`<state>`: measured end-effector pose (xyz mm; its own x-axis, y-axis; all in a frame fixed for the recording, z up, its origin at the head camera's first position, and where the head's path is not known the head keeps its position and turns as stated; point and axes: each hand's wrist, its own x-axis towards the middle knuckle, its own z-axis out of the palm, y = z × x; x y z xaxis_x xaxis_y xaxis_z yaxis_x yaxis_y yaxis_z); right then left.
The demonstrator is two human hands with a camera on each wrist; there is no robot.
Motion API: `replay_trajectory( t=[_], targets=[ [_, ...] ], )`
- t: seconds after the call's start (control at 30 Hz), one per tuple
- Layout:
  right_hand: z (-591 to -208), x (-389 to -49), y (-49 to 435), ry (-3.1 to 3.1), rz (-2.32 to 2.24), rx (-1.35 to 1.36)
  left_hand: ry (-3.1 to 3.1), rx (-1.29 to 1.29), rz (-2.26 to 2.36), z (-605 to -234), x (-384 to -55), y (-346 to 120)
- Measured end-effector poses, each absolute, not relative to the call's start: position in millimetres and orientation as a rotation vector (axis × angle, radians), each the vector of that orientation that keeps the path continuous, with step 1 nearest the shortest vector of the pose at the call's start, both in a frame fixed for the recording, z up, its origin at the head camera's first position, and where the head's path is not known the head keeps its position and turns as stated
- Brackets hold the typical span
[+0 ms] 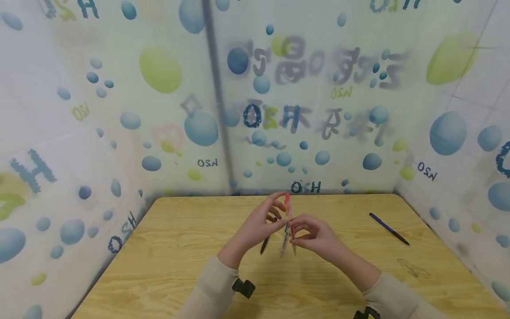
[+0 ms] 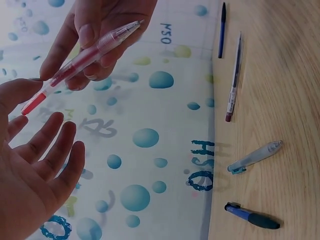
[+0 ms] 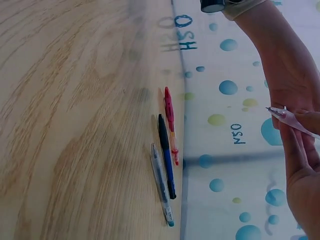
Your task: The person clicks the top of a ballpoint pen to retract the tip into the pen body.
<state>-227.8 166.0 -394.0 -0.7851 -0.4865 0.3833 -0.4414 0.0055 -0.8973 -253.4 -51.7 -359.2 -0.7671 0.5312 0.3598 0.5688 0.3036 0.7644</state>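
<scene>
A slim pink pen (image 1: 287,206) with a see-through barrel and a red end stands nearly upright between my two hands, above the table. My left hand (image 1: 259,223) has thumb and index finger at its red end, the other fingers spread apart. Lower down, my right hand (image 1: 318,237) pinches the barrel between thumb and fingers. The left wrist view shows the pen's metal tip (image 2: 140,22) sticking out past the right hand. In the right wrist view, the tip end points left and the rest is largely hidden by the hands.
On the wooden table (image 1: 159,248), a black pen (image 1: 264,245) and a clear pen (image 1: 285,239) lie behind the hands. A blue-black pen (image 1: 389,229) lies to the right. The right wrist view also has a red pen (image 3: 170,117). Patterned curtains surround the table.
</scene>
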Motion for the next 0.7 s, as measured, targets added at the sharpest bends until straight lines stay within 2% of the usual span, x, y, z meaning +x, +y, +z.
replay_trajectory(
  t=[0.37, 0.7],
  targets=[
    [-389.6, -224.6, 157.4, 2.123, -1.98, -0.958, -2.485, -1.043, -1.492, -357.0, -249.5, -56.3],
    [-391.5, -224.5, 153.9, 2.13, -1.99, -1.015, -2.466, -1.069, -1.526, -357.6, -246.0, -58.2]
  ],
)
